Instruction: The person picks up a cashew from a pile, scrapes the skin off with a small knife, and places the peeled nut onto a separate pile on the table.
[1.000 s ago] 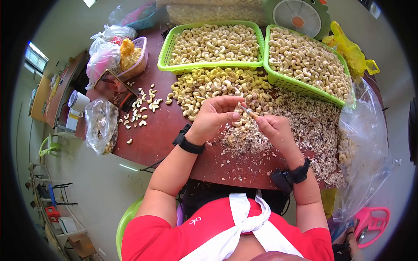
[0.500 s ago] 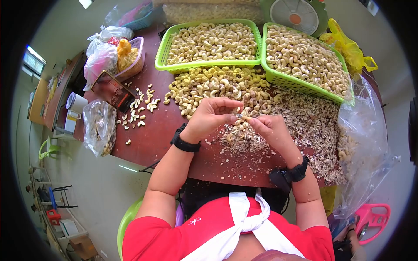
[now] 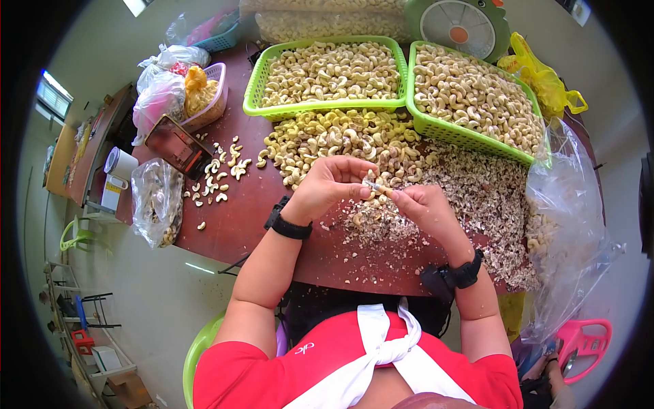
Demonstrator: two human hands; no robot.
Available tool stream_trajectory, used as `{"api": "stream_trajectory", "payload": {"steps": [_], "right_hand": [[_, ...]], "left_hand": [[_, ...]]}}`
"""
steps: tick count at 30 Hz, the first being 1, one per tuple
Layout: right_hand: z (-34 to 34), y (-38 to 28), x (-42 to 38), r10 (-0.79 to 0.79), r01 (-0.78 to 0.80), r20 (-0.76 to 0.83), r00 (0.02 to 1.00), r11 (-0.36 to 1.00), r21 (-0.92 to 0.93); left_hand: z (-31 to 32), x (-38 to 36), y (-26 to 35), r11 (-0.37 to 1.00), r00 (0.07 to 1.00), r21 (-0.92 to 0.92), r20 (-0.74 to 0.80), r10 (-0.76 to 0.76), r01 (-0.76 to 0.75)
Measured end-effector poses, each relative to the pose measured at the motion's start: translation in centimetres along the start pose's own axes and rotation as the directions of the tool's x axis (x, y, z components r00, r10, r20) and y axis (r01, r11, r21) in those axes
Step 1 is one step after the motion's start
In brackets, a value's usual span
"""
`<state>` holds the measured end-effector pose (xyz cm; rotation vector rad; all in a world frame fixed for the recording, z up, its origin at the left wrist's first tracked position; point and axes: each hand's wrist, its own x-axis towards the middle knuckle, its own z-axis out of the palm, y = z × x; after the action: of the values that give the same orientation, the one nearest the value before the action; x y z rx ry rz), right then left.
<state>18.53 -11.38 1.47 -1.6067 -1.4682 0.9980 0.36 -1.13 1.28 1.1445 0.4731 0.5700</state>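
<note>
My left hand (image 3: 328, 185) is closed in a pinch over the near edge of the cashew pile (image 3: 320, 140), a cashew (image 3: 370, 176) between its thumb and fingers, mostly hidden. From the right, my right hand (image 3: 429, 208) grips a small knife (image 3: 380, 187) by its light brown handle. Its short metal blade points left and meets the cashew at the left fingertips. Flaky skin scraps (image 3: 385, 221) lie on the table under both hands and spread to the right, with a few peeled-looking nuts among them.
Two green baskets full of pale cashews, a left one (image 3: 327, 107) and a right one (image 3: 470, 138), stand behind the pile. Loose cashews (image 3: 216, 180), a phone (image 3: 178, 146) and a bag (image 3: 155, 198) lie left. A clear plastic bag (image 3: 569, 184) hangs at the right edge; a scale (image 3: 458, 31) stands behind.
The knife has tilted slightly, and its blade shows more clearly beside the left fingertips. My right hand sits a little lower. Both hands keep their hold.
</note>
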Motion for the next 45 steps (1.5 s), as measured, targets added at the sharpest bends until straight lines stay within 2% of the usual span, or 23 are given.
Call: {"api": "stream_trajectory", "payload": {"steps": [1, 3, 4, 6, 10, 12, 15, 18, 22, 24, 27, 28, 30, 31, 33, 37, 39, 43, 45], "right_hand": [[0.1, 0.0, 0.0, -0.009, 0.009, 0.013, 1.0, 1.0, 0.004], [0.1, -0.1, 0.0, -0.017, 0.017, 0.011, 1.0, 1.0, 0.002], [0.1, -0.2, 0.0, -0.025, 0.025, 0.009, 1.0, 1.0, -0.002], [0.1, -0.1, 0.0, -0.003, 0.003, -0.002, 1.0, 1.0, -0.002], [-0.1, -0.3, 0.0, 0.048, -0.048, 0.003, 0.999, 0.998, -0.036], [-0.3, 0.0, 0.1, 0.059, -0.059, 0.008, 0.998, 0.997, -0.056], [-0.3, 0.0, 0.0, 0.057, -0.056, 0.018, 0.998, 0.997, -0.05], [-0.2, 0.0, -0.1, 0.044, -0.044, 0.022, 0.999, 0.999, -0.018], [-0.2, -0.2, 0.0, 0.051, -0.051, 0.036, 0.998, 0.999, -0.014], [-0.1, -0.2, 0.0, 0.037, -0.037, 0.031, 0.999, 0.999, -0.014], [0.0, -0.2, 0.0, 0.026, -0.025, 0.019, 0.999, 0.999, -0.022], [0.0, -0.1, 0.0, 0.028, -0.028, 0.013, 1.0, 0.999, -0.029], [-0.1, -0.1, 0.0, 0.047, -0.047, 0.012, 0.999, 0.998, -0.034], [-0.1, -0.1, 0.0, 0.066, -0.066, 0.013, 0.998, 0.997, -0.039], [-0.2, 0.0, 0.0, 0.074, -0.073, 0.015, 0.997, 0.996, -0.044], [-0.2, 0.3, 0.0, 0.069, -0.068, 0.03, 0.997, 0.997, -0.023], [-0.2, 0.4, 0.0, 0.064, -0.064, 0.029, 0.998, 0.998, -0.009], [-0.2, 0.2, -0.1, 0.072, -0.072, 0.015, 0.997, 0.997, 0.018], [-0.1, 0.4, 0.0, 0.049, -0.049, 0.013, 0.999, 0.999, 0.009]], "left_hand": [[-0.1, 0.1, -0.2, 1.0, 1.0, 0.0, 0.0, -0.001, 0.001], [-0.4, 0.2, -0.7, 0.988, 0.993, 0.1, 0.022, 0.113, -0.114], [-0.4, 0.3, -0.7, 0.989, 0.994, 0.1, 0.024, 0.111, -0.113], [-0.4, 0.2, -0.8, 0.959, 0.978, 0.189, 0.045, 0.206, -0.21], [-0.7, -0.1, -0.6, 0.983, 0.995, 0.157, 0.032, 0.094, -0.098], [-0.9, -0.2, -0.2, 0.978, 0.998, 0.202, 0.026, -0.049, 0.043], [-0.9, -0.1, -0.3, 0.976, 0.993, 0.187, -0.004, -0.115, 0.114], [-0.7, 0.0, -0.4, 0.993, 0.998, 0.102, 0.025, -0.057, 0.054], [-0.5, 0.2, -0.7, 0.993, 0.999, 0.111, 0.012, 0.04, -0.041], [-0.5, 0.4, -1.1, 0.979, 0.988, 0.134, 0.038, 0.151, -0.155], [-0.3, 0.5, -1.2, 0.961, 0.973, 0.149, 0.036, 0.229, -0.231], [-0.4, 0.4, -1.2, 0.961, 0.973, 0.149, 0.038, 0.228, -0.231], [-0.7, 0.1, -0.9, 0.941, 0.983, 0.283, 0.074, 0.169, -0.183], [-0.6, 0.0, -0.8, 0.941, 0.983, 0.283, 0.076, 0.169, -0.184], [-0.4, -0.2, -0.3, 0.966, 1.0, 0.259, -0.015, -0.018, 0.022], [-0.7, -0.1, -0.1, 0.965, 0.996, 0.246, -0.005, -0.093, 0.091], [-0.9, 0.0, -0.4, 0.98, 0.99, 0.141, -0.002, -0.141, 0.14], [-0.4, 0.1, -0.4, 0.993, 0.997, 0.094, -0.008, -0.071, 0.072], [0.2, 0.0, -0.5, 0.993, 0.999, 0.106, -0.022, 0.048, -0.045]]}}
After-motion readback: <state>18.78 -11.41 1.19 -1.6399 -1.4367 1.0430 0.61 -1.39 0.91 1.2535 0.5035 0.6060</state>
